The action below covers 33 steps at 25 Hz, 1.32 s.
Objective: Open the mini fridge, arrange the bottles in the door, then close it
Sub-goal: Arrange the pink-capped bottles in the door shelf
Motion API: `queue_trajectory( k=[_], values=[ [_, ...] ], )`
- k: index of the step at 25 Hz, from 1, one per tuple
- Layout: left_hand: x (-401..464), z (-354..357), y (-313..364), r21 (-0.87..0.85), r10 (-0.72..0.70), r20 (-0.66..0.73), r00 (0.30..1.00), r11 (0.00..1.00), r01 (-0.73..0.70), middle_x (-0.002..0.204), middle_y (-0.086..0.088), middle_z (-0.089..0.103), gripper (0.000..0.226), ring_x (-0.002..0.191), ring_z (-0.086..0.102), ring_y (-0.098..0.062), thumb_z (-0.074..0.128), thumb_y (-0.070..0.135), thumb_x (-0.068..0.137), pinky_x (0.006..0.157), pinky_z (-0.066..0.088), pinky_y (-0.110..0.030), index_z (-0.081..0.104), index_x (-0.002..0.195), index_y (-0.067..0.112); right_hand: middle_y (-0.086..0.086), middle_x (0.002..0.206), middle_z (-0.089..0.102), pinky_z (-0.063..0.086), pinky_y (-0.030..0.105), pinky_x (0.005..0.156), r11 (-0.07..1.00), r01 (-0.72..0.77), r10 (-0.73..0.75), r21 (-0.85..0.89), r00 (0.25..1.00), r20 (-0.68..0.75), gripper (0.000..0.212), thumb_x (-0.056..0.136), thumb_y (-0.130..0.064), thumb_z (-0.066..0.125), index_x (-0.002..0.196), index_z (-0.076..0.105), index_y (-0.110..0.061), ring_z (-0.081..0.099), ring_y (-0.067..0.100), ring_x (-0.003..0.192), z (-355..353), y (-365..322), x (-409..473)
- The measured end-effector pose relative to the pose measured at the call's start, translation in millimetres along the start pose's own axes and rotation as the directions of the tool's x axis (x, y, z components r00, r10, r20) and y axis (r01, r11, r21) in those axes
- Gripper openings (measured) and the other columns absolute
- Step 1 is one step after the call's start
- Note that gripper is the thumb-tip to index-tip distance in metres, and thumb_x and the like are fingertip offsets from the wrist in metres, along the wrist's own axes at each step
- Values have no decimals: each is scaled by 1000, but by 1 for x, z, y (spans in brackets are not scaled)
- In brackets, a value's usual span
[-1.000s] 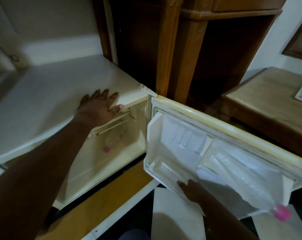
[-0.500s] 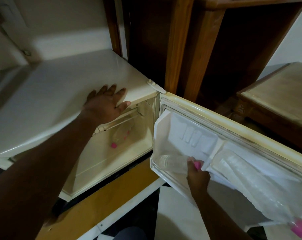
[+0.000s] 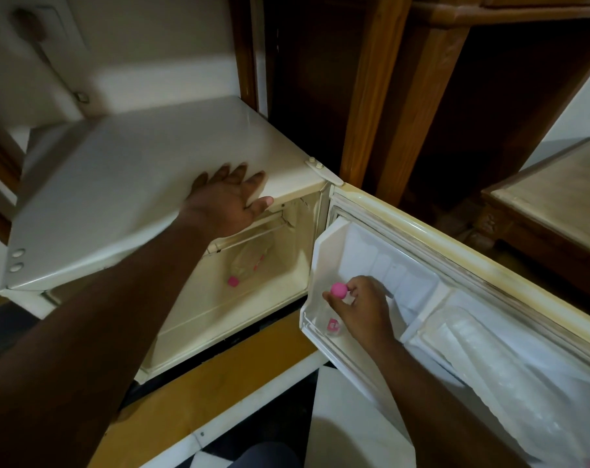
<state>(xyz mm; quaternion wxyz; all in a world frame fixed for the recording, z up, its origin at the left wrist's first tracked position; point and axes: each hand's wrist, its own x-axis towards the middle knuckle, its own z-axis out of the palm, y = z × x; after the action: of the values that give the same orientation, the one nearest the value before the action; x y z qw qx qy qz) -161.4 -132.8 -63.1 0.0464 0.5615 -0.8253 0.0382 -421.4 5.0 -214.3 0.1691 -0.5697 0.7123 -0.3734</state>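
Right hand pinching pink-capped bottle upright in door shelf (left hand flat on fridge top); risks toppling if let go crooked.

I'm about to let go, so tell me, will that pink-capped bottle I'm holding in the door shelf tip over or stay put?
The bottle looks clear, thin plastic, so probably light and easy to knock. It stands upright against the door shelf wall, which should steady it. The right hand grips only near the pink cap, so it may wobble on release.
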Motion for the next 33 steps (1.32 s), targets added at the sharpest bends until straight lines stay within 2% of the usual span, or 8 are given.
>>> queue_trajectory(
  k=[5, 9, 12, 18, 20, 23, 28, 33],
  values=[
    [1, 0, 0, 0, 4, 9, 1000, 1000, -4, 167, -1, 10, 77, 152, 5, -24, 7, 76, 86, 118, 8, -54, 10, 154, 41, -4, 109, 52, 52, 32, 87, 991, 29, -4, -129, 981, 194, 46, 83, -47, 70, 120, 57, -25, 54, 14, 100, 2, -3, 11],
    [1, -1, 0, -4, 3, 19, 1000, 1000, -2, 167, -1, 9, 77, 153, 4, -24, 7, 76, 86, 118, 7, -53, 9, 154, 41, -3, 92, 51, 48, 20, 73, 976, 110, -81, -188, 985, 156, 29, 86, -39, 70, 103, 66, -16, 55, 13, 87, -3, -5, 15],
    [1, 0, -1, -2, 6, 14, 1000, 1000, -6, 167, -1, 9, 77, 153, 4, -25, 6, 76, 86, 118, 6, -53, 9, 154, 41, -2, 90, 54, 39, 11, 66, 985, 71, -57, -155, 994, 98, 26, 85, -35, 72, 98, 65, -13, 57, 13, 83, -6, -4, 11],
    [1, 1, -2, -2, 5, 13, 1000, 1000, -5, 167, 0, 10, 78, 152, 6, -24, 6, 77, 85, 118, 7, -53, 10, 154, 41, 12, 125, 55, 48, 35, 93, 966, -21, 71, -256, 980, 188, 51, 89, -37, 67, 128, 50, -9, 55, 26, 113, -21, -29, 1],
    [1, 0, -2, -4, 7, 12, 1000, 1000, -7, 167, 1, 11, 78, 152, 8, -23, 6, 78, 85, 118, 8, -52, 12, 154, 41, 15, 133, 48, 47, 34, 93, 941, 23, 46, -338, 979, 196, 57, 91, -37, 64, 134, 42, -7, 54, 28, 117, -35, -49, -10],
    [1, -1, -1, -4, 15, 3, 1000, 1000, -15, 166, 1, 13, 84, 152, 11, -23, 4, 80, 81, 118, 11, -51, 14, 154, 41, 10, 118, 55, 51, 33, 81, 911, 176, -138, -372, 982, 125, 42, 91, -39, 62, 122, 53, -12, 60, 26, 101, -73, -76, -39],
    [-1, -1, -3, -30, 7, 8, 1000, 1000, -7, 166, 0, 15, 89, 151, 13, -25, 2, 83, 77, 117, 12, -51, 15, 154, 41, 7, 106, 67, 56, 42, 73, 784, 194, -248, -589, 969, -12, 44, 83, -49, 69, 112, 65, -17, 63, 28, 95, -167, -74, -90],
    [14, 13, -14, -41, 33, -6, 999, 999, -34, 165, -2, 19, 91, 150, 17, -29, 1, 87, 76, 115, 15, -55, 15, 153, 43, 9, 130, 54, 47, 50, 92, 557, 44, 37, -829, 996, 78, 78, 69, -62, 74, 132, 46, -24, 51, 34, 115, -221, -35, -137]
  ],
)
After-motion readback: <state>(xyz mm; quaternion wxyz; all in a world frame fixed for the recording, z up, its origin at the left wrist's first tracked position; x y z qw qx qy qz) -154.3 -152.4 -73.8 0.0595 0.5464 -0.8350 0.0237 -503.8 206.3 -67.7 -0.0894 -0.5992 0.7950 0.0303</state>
